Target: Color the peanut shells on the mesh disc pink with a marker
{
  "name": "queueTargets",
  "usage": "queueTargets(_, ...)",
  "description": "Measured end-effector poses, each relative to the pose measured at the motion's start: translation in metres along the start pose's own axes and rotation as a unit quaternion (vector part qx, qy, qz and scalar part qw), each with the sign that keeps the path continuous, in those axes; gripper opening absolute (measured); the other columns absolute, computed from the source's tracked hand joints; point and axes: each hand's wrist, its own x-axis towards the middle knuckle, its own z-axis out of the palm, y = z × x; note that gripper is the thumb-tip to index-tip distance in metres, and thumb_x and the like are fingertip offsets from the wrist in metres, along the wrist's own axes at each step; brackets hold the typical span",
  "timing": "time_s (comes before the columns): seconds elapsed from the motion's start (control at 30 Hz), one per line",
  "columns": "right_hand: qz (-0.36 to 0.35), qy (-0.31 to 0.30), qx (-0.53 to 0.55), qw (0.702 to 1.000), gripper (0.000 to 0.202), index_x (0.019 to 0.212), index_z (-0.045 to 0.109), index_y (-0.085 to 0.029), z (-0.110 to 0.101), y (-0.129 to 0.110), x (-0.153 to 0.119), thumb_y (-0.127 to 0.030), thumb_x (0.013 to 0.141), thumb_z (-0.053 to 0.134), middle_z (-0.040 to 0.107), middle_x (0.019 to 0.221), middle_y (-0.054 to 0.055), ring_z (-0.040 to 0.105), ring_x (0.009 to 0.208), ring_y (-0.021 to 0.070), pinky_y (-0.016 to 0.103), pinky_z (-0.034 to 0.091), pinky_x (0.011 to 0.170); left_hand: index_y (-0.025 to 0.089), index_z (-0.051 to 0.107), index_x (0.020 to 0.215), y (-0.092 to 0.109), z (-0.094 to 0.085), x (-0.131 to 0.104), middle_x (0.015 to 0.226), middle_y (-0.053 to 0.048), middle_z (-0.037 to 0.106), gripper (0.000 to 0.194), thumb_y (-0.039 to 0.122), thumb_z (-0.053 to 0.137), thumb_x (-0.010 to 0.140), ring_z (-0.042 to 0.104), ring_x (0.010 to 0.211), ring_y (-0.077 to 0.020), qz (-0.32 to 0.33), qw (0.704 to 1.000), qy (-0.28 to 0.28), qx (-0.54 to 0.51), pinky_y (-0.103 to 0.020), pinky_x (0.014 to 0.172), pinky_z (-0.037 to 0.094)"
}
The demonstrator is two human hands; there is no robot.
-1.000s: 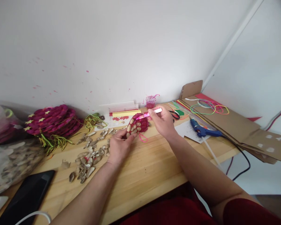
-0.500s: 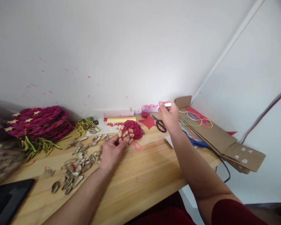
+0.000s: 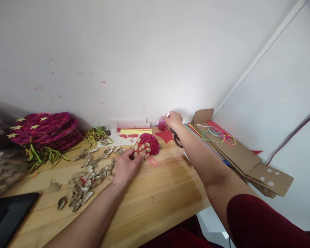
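Note:
A round red piece covered partly with peanut shells and partly with painted pink-magenta ones is held at its left edge by my left hand, thumb on the shells. A pink loop of string hangs from its lower side. My right hand is closed on a white-handled brush at a small clear cup of pink paint by the wall. The brush's tip is hidden at the cup. Black scissors lie partly under my right wrist, beside a red paper cutout.
Loose peanut shells are spread left of my left hand. Farther left are a stack of magenta braided rounds with yellow stars and a black tablet. Cardboard with coloured strings lies at right.
My right hand has moved left and the brush now stands steeper at the cup. My left hand still holds the round piece. The view has shifted slightly.

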Motion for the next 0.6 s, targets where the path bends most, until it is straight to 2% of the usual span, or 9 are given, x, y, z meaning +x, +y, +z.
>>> queueTargets(0.17, -0.005, 0.017, -0.017, 1.000, 0.026, 0.088, 0.075, -0.022, -0.008, -0.001, -0.002, -0.047, 0.091, 0.067, 0.078, 0.104, 0.014, 0.063, 0.119, 0.0346, 0.047, 0.049, 0.098, 0.019, 0.081, 0.091, -0.001, 0.001, 0.000, 0.073, -0.003, 0.074, 0.044, 0.057, 0.084, 0.068, 0.060, 0.065, -0.0191, 0.000, 1.000, 0.001, -0.005, -0.027, 0.060, 0.044)
queueTargets(0.37, -0.016, 0.036, -0.004, 0.999, 0.023, 0.092, 0.072, -0.024, -0.012, 0.002, -0.002, -0.046, 0.092, 0.066, 0.078, 0.106, 0.010, 0.066, 0.112, 0.0314, 0.044, 0.047, 0.097, 0.019, 0.081, 0.098, -0.004, 0.001, 0.001, 0.082, -0.004, 0.077, 0.045, 0.054, 0.084, 0.069, 0.064, 0.072, -0.0209, -0.007, 0.999, -0.017, -0.029, -0.028, 0.066, 0.048)
queueTargets(0.47, -0.010, 0.048, 0.006, 0.999, 0.023, 0.095, 0.070, -0.023, -0.013, 0.006, -0.006, -0.044, 0.094, 0.063, 0.078, 0.107, 0.011, 0.067, 0.110, 0.0309, 0.044, 0.046, 0.097, 0.018, 0.081, 0.097, -0.004, 0.001, 0.001, 0.082, -0.004, 0.077, 0.042, 0.051, 0.083, 0.071, 0.062, 0.070, -0.0194, -0.003, 0.999, -0.020, -0.037, -0.028, 0.066, 0.047)
queueTargets(0.53, -0.010, 0.071, 0.037, 0.997, 0.022, 0.092, 0.068, -0.022, -0.018, 0.008, -0.016, -0.044, 0.094, 0.062, 0.078, 0.101, 0.009, 0.068, 0.103, 0.0286, 0.041, 0.047, 0.094, 0.018, 0.080, 0.091, -0.002, 0.001, 0.000, 0.075, -0.002, 0.074, 0.037, 0.049, 0.083, 0.071, 0.058, 0.065, -0.0174, -0.002, 0.999, -0.016, -0.031, -0.027, 0.062, 0.044)
queueTargets(0.6, -0.015, 0.133, 0.132, 0.982, 0.024, 0.089, 0.064, -0.022, -0.025, 0.009, -0.034, -0.045, 0.095, 0.060, 0.076, 0.090, 0.007, 0.068, 0.090, 0.0247, 0.038, 0.048, 0.088, 0.018, 0.079, 0.085, 0.001, 0.001, -0.001, 0.068, -0.001, 0.069, 0.034, 0.048, 0.082, 0.070, 0.055, 0.063, -0.0171, 0.001, 1.000, -0.009, -0.025, -0.027, 0.060, 0.042)
